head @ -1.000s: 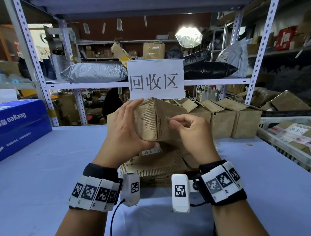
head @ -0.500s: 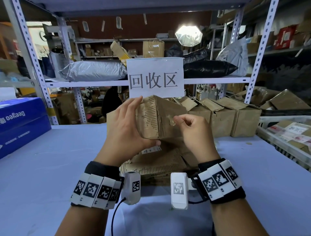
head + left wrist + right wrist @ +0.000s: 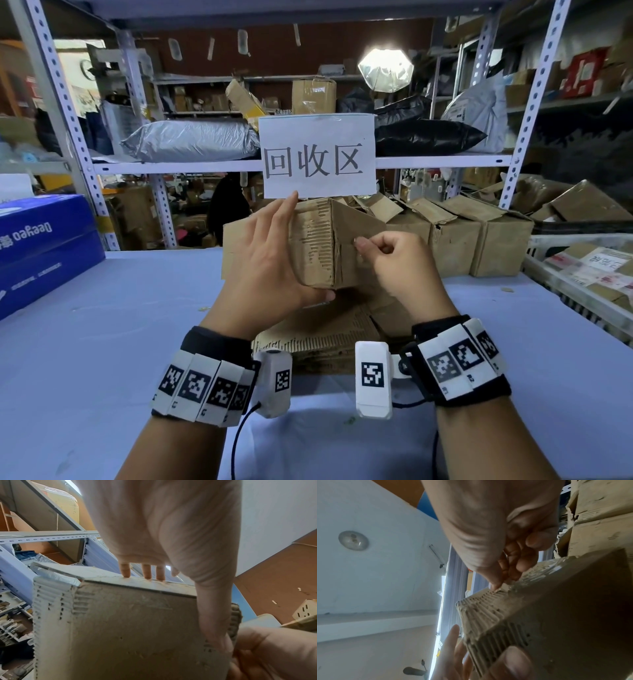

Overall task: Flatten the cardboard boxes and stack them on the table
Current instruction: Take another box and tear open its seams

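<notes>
A worn brown cardboard box [image 3: 329, 246] [image 3: 130, 626] [image 3: 556, 608], its outer paper torn to bare ribs, is held up over the table. My left hand [image 3: 270, 260] grips its left side, fingers over the top edge and thumb under the bottom corner. My right hand [image 3: 394, 263] has curled fingers and pinches a strip of tape or peeled paper [image 3: 498, 589] on the box's front face. Under the hands lies a stack of flattened cardboard [image 3: 325, 329] on the blue table [image 3: 102, 342].
Several upright open boxes [image 3: 479, 236] stand in a row at the table's back. A blue carton [image 3: 41, 246] sits at the left, a white crate of parcels [image 3: 589, 274] at the right. A shelf with a paper sign [image 3: 317, 156] rises behind.
The box and both hands rose slightly and the view moved closer. The right hand keeps picking at the same spot on the front face.
</notes>
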Tool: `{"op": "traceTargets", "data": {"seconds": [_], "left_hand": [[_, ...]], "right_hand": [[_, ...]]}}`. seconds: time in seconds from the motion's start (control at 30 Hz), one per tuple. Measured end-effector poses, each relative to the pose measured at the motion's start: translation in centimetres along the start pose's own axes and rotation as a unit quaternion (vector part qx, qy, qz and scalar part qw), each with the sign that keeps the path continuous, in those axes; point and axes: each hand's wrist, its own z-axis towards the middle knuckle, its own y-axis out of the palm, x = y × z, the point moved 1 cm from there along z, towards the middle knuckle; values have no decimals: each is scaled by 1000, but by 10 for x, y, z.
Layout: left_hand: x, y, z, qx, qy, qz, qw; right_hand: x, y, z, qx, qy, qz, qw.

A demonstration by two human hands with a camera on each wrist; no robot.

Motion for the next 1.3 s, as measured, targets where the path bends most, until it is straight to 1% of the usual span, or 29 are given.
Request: {"op": "traceTargets", "data": {"seconds": [0.13,0.27,0.33,0.43,0.47,0.6,0.67,0.7,0.77,0.83,0.9,1.03,1.17,1.3], "left_hand": [[0,-1,0,7,-8,-8,1000],[1,4,-3,-6,-22,7,1000],[1,7,-4,-7,-30,10,999],[3,10,-3,3,-17,-2,1000],[3,10,-3,2,-15,-9,1000],[2,9,-2,3,-23,-27,999],[1,7,-3,8,-33,-42,999],[1,6,-3,8,-40,-49,998],[2,4,-4,8,-43,-57,997],[4,4,-5,6,-31,-56,998],[5,5,-6,2,-24,-53,998],[5,6,-8,2,-21,-52,998],[2,4,-7,-3,-16,-59,998],[-1,4,-7,1,-27,-70,997]], "right_hand": [[2,0,-1,-37,31,81,996],[2,-5,-4,-24,-9,83,996],[1,-7,-5,-23,-20,106,994],[-2,-5,-7,-36,-4,179,983],[-3,-4,-8,-42,3,185,982],[-3,-7,-7,-56,15,170,984],[-2,-11,-7,-29,17,166,986],[-2,-12,-6,-5,8,141,990],[-2,-13,-5,37,-24,46,998],[-2,-13,-6,57,-45,-35,997],[-2,-12,-7,60,-52,-64,995],[-1,-10,-7,38,-88,-63,993],[-2,-8,-6,-3,-101,-46,994],[-2,-14,-8,-61,-127,4,990]]}}
